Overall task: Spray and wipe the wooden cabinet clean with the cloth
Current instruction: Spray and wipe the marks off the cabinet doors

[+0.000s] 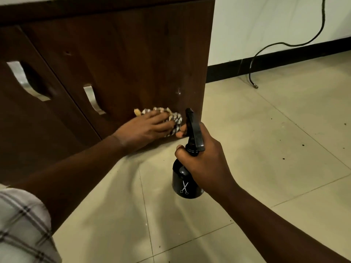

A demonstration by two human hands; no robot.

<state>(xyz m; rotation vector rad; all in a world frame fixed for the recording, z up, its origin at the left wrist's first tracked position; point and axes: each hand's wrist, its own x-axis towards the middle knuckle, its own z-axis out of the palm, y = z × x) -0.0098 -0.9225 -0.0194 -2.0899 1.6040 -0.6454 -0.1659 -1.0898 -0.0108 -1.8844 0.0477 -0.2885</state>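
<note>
A dark brown wooden cabinet (121,54) fills the upper left, its doors cut with curved handle slots. My left hand (144,128) presses a checked yellow-and-dark cloth (173,120) flat against the lower right corner of the cabinet door, close to the floor. My right hand (205,160) grips the neck of a black spray bottle (185,179) with a white scissors logo. The bottle hangs upright just above the floor, right of the cloth, its nozzle pointing toward the cabinet.
Beige floor tiles (266,149) spread to the right, dotted with dark specks. A black cable (266,48) hangs down the white wall and ends on the floor near the black skirting (284,57). A checked sleeve (20,224) shows at bottom left.
</note>
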